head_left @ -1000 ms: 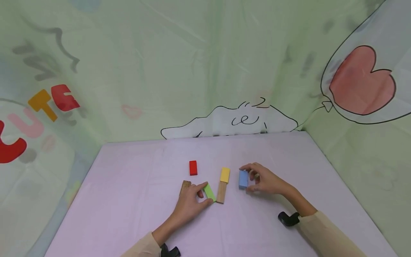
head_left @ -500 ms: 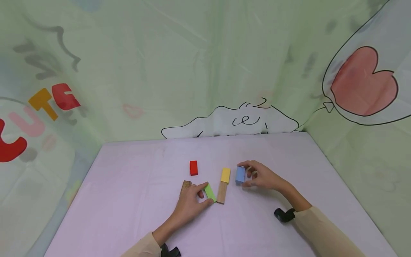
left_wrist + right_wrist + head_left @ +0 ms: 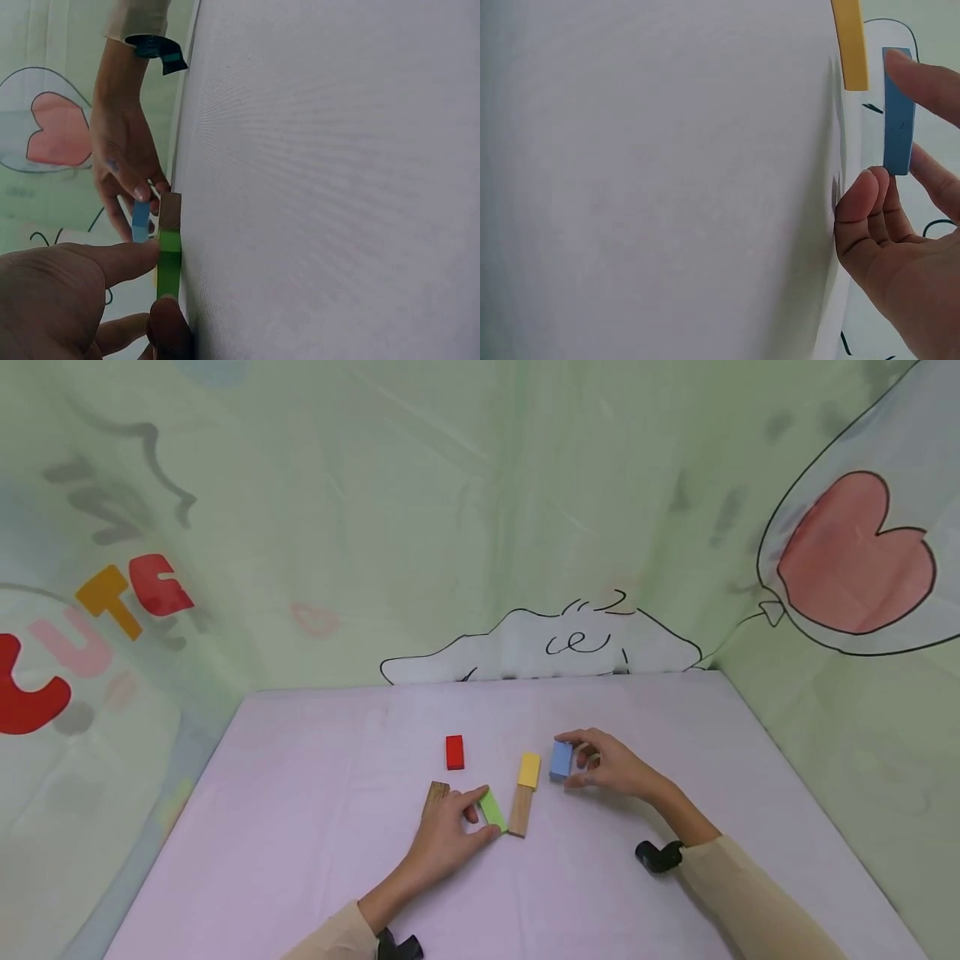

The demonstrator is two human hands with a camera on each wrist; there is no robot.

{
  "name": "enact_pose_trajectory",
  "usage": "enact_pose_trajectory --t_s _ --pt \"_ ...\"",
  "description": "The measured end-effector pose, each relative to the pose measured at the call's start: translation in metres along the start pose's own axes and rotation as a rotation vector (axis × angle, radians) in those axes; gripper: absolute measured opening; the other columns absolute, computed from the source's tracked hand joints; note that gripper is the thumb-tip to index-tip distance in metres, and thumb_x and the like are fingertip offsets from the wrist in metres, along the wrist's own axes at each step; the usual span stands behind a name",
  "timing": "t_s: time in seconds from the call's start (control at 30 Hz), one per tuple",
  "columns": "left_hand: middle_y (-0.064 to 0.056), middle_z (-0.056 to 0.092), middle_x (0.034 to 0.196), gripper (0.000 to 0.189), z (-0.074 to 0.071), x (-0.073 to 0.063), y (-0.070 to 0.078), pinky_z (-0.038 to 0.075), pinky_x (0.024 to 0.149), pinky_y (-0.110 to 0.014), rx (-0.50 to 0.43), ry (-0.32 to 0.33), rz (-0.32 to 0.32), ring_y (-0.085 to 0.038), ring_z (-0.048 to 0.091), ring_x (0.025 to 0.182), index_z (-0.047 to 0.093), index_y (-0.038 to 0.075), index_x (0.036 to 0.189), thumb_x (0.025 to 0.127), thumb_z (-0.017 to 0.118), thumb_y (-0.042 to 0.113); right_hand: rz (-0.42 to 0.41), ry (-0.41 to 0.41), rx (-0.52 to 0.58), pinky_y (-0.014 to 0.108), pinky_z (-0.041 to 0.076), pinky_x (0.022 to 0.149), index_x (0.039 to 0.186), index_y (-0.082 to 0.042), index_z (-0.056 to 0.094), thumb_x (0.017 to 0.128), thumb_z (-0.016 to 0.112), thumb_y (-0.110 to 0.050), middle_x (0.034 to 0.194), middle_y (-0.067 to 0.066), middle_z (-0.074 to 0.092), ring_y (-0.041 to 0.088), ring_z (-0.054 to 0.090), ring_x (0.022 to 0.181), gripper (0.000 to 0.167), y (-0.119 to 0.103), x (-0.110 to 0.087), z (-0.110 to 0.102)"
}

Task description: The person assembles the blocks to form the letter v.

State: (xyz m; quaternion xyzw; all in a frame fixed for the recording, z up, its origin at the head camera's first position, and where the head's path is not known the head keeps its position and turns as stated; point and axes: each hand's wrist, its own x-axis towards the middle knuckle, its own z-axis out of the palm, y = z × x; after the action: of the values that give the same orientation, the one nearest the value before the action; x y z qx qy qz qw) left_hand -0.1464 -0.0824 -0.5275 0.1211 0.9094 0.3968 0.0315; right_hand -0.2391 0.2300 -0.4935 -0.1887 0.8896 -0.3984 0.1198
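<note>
My left hand (image 3: 446, 835) pinches a green block (image 3: 492, 810) between thumb and fingertips on the table. One end of the green block is against a plain wooden block (image 3: 520, 811). A yellow block (image 3: 528, 770) continues the line at the far end of that wooden one. To the right of the yellow block, my right hand (image 3: 615, 767) grips a blue block (image 3: 560, 760) by its ends. The right wrist view shows this blue block (image 3: 898, 120) raised off the table, with the thumb at its upper end. A darker wooden block (image 3: 435, 794) is partly hidden behind my left hand.
A red block (image 3: 454, 752) lies alone farther back, left of the yellow one. A pale cloth covers the table (image 3: 300, 827). Printed fabric walls (image 3: 360, 527) close in the back and both sides. Black wrist devices (image 3: 660, 857) sit at both sleeves.
My right hand has carried the blue block a little left and away from me, nearer the yellow block. My left hand stays on the green block.
</note>
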Motion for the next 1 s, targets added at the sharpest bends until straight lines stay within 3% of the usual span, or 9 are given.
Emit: enact_pose_trajectory --t_s 0.3,0.63,0.83,1.0 --pt "0.006 0.057 0.082 0.062 0.0 0.0 0.001 0.035 0.065 -0.022 0.003 0.005 0.009 -0.006 0.043 0.074 0.067 0.01 0.144 0.088 0.086 0.029 0.02 -0.008 0.022 0.027 0.052 0.083 0.148 -0.003 0.058 0.083 0.089 -0.012 0.119 0.015 0.062 0.027 0.059 0.102 0.073 0.002 0.008 -0.001" --pt "0.008 0.057 0.083 0.063 -0.001 -0.001 0.001 0.037 0.073 -0.023 0.026 0.015 0.007 -0.007 0.044 0.081 0.067 0.012 0.144 0.088 0.086 0.031 0.005 -0.008 0.031 0.024 0.05 0.077 0.148 -0.002 0.058 0.083 0.09 -0.013 0.111 0.015 0.064 0.025 0.059 0.097 0.073 0.006 0.017 -0.001" --pt "0.007 0.057 0.083 0.063 -0.002 -0.001 0.002 0.036 0.069 -0.023 0.024 0.013 0.006 -0.007 0.044 0.077 0.067 0.012 0.144 0.087 0.086 0.031 -0.012 -0.005 0.044 0.024 0.048 0.075 0.146 0.0 0.059 0.081 0.09 -0.011 0.103 0.016 0.065 0.024 0.059 0.093 0.072 0.007 0.021 0.0" --pt "0.006 0.057 0.083 0.064 -0.001 0.0 0.001 0.036 0.069 -0.023 0.017 0.006 0.013 -0.006 0.043 0.075 0.066 0.011 0.144 0.087 0.087 0.03 0.017 -0.005 0.06 0.024 0.049 0.071 0.147 -0.001 0.058 0.081 0.09 -0.01 0.109 0.017 0.064 0.023 0.057 0.092 0.074 0.01 0.025 -0.002"
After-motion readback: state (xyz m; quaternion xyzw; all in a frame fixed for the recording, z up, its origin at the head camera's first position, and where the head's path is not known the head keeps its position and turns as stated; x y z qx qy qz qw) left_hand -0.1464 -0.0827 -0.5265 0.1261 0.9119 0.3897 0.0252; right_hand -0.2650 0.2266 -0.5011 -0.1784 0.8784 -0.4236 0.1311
